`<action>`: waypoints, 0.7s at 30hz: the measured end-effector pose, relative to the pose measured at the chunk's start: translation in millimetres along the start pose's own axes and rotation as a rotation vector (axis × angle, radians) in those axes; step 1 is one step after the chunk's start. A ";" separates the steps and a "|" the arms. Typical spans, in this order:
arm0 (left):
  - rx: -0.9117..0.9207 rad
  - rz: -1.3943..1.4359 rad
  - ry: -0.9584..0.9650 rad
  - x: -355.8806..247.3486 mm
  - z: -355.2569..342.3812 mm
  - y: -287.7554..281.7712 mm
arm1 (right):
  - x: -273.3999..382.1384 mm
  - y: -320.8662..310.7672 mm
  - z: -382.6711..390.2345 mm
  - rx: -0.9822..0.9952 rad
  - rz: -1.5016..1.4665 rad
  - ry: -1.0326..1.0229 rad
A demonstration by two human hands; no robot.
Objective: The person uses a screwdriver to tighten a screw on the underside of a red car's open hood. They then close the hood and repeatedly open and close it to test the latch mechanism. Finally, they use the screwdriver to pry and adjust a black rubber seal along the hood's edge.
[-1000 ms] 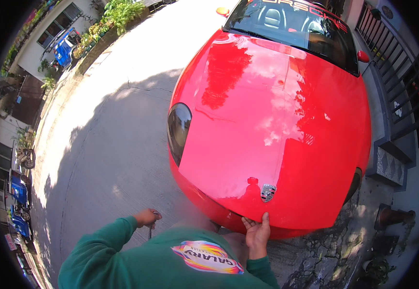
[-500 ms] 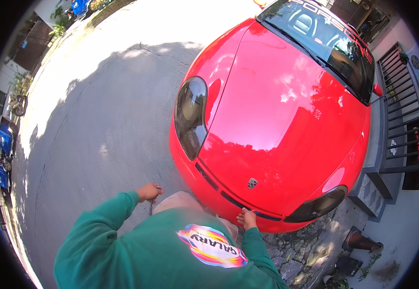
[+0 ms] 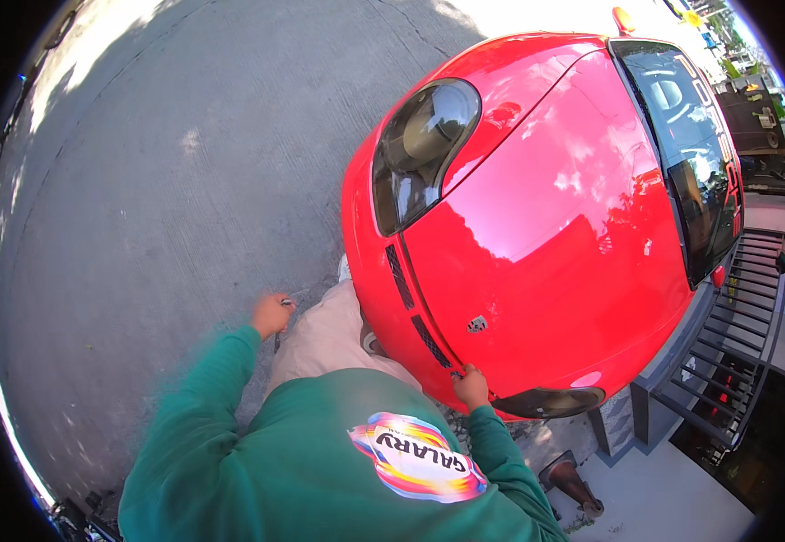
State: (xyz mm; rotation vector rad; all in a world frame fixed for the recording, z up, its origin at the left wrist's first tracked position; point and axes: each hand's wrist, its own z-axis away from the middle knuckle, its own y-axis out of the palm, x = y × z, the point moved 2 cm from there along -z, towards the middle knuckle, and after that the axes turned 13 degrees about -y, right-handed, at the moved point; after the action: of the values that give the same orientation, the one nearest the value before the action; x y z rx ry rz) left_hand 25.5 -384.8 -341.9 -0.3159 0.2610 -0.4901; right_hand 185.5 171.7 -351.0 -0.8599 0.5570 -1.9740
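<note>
My left hand (image 3: pixel 271 313), at the end of a green sleeve, is closed around a small dark-and-silver object that I cannot make out, beside my pale trouser leg (image 3: pixel 313 336). My right hand (image 3: pixel 470 388) has its fingers curled at the front edge of the red car's hood (image 3: pixel 546 271), just past the lower dark mesh vent (image 3: pixel 431 341). A crest badge (image 3: pixel 476 324) sits on the hood near that hand. A tinted headlight (image 3: pixel 421 149) lies on each front corner, the other (image 3: pixel 546 403) right of my right hand.
Concrete pavement (image 3: pixel 140 208) stretches along the left, partly shaded. At the right are a step with dark metal railings (image 3: pixel 727 325) and a dark cone-shaped object (image 3: pixel 573 483) near the wall. The windshield (image 3: pixel 682 154) and side mirror (image 3: pixel 622 20) are at the top right.
My view has turned, so the car now appears rotated clockwise, with more pavement at the left. My body has moved alongside the bumper; my right hand stays at the hood's front edge.
</note>
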 end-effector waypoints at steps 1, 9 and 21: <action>-0.021 0.006 0.014 5.5 -5.1 1.3 | 24.9 -33.8 -12.9 0.041 0.102 -0.017; -0.133 -0.218 -0.005 108.9 -101.8 -36.8 | 211.0 -175.9 -233.8 -0.120 0.607 -0.364; 0.066 0.150 -0.348 29.3 -179.1 -114.4 | 299.7 -181.2 -379.5 0.384 1.062 -0.503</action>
State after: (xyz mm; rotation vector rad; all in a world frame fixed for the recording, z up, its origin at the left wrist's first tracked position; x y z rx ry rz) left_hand -54.3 -536.7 -470.6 -0.3091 -0.0692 -0.2879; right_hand -309.0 24.8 -374.9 -0.5824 0.2259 -0.8079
